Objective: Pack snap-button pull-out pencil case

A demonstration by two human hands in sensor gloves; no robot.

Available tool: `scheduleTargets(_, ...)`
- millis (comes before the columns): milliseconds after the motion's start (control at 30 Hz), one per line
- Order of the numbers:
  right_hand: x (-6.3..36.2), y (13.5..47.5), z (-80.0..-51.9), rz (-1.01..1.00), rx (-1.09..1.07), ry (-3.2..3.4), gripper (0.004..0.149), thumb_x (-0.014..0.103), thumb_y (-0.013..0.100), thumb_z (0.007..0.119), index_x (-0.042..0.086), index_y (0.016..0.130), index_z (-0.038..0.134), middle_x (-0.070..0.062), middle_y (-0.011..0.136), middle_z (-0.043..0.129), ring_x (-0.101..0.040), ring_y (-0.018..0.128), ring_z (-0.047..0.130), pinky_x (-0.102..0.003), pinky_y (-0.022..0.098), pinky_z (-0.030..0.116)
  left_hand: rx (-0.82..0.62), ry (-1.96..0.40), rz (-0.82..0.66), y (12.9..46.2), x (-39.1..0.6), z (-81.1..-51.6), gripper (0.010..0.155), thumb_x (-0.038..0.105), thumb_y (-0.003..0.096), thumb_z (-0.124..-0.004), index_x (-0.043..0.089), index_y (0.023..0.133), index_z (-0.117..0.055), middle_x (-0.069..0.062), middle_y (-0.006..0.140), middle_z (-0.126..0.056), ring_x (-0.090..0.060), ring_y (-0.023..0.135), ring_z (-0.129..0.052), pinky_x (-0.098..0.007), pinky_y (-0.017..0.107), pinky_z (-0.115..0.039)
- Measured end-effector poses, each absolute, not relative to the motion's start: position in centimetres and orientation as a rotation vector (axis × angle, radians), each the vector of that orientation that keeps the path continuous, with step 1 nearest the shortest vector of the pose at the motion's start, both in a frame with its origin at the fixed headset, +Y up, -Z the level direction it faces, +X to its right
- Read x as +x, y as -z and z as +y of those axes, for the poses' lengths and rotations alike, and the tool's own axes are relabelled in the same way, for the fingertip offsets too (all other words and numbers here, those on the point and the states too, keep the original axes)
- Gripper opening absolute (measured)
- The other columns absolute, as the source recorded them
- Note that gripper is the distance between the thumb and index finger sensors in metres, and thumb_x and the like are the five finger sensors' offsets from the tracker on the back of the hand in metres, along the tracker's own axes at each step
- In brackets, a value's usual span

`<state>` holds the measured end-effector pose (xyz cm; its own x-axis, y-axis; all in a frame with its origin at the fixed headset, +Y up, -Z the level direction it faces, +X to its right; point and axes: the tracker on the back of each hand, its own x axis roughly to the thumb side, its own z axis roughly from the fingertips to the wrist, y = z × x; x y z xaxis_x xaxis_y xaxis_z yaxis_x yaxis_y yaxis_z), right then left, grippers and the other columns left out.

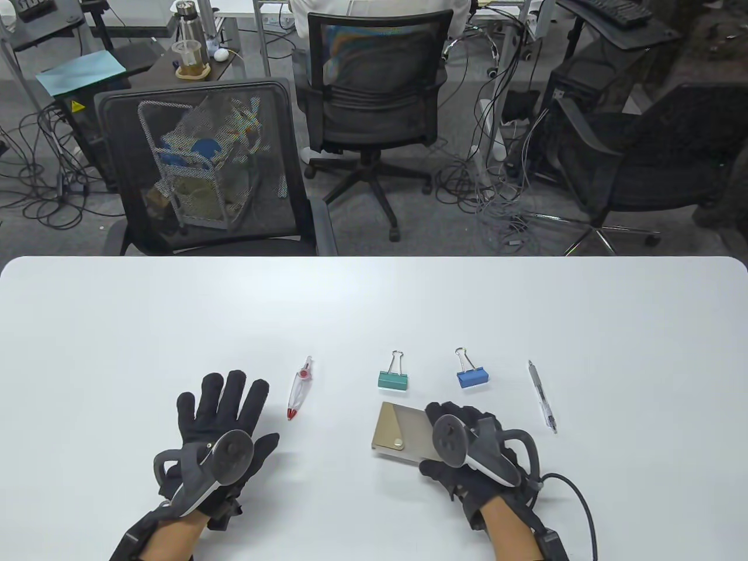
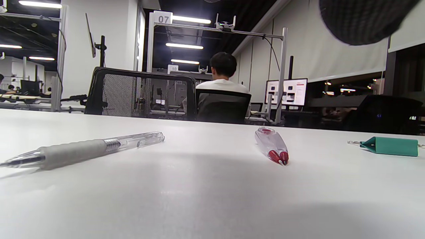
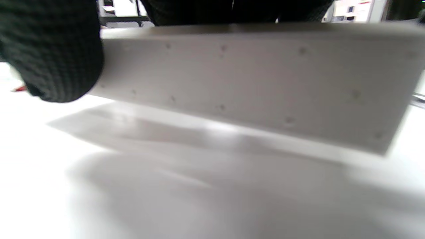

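Note:
The pencil case [image 1: 398, 433], grey with a gold flap and a snap button, lies at the front middle of the table. My right hand [image 1: 431, 439] grips its right end, fingers on the far edge and thumb on the near edge. In the right wrist view the case [image 3: 252, 83] is tilted a little off the table, with my thumb [image 3: 49, 56] at its left. My left hand [image 1: 229, 409] rests flat and open on the table, holding nothing. A clear pen with a grey grip [image 2: 83, 151] shows only in the left wrist view.
A red correction tape pen [image 1: 299, 396] lies right of my left hand. A green binder clip [image 1: 392, 377], a blue binder clip [image 1: 470, 374] and a clear pen [image 1: 542, 397] lie beyond and right of the case. Office chairs stand behind the table's far edge.

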<state>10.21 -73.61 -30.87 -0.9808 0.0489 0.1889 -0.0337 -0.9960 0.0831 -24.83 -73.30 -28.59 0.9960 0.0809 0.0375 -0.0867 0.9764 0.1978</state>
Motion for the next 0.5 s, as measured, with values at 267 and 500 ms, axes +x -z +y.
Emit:
scheduleTargets(267,1.9,30.9,-74.2,0.197,0.430,-3.014,0.090,0.066,0.028,0.087,0.048,0.105,0.045,0.019,0.119,0.055,-0.019,0.111,0.060,-0.050,0.087,0.048,0.193,-0.080,-0.035,28.6,-24.8,-73.4,0.090,0.071,0.0336,-0.073,0.057,0.109,-0.025,0.016,0.125,-0.023,-0.025,0.122,-0.017,-0.064,0.085,-0.018)
scheduleTargets(500,-0.2,31.0,-76.8,0.295,0.474,-3.022,0.088,0.065,0.028,0.088,0.050,0.104,0.047,0.021,0.118,0.056,-0.018,0.110,0.062,-0.050,0.087,0.049,0.177,-0.073,-0.044,28.6,-24.5,-73.6,0.090,0.071,0.0337,-0.072,0.056,0.109,-0.027,0.015,0.125,-0.024,-0.025,0.122,-0.019,-0.064,0.085,-0.018)
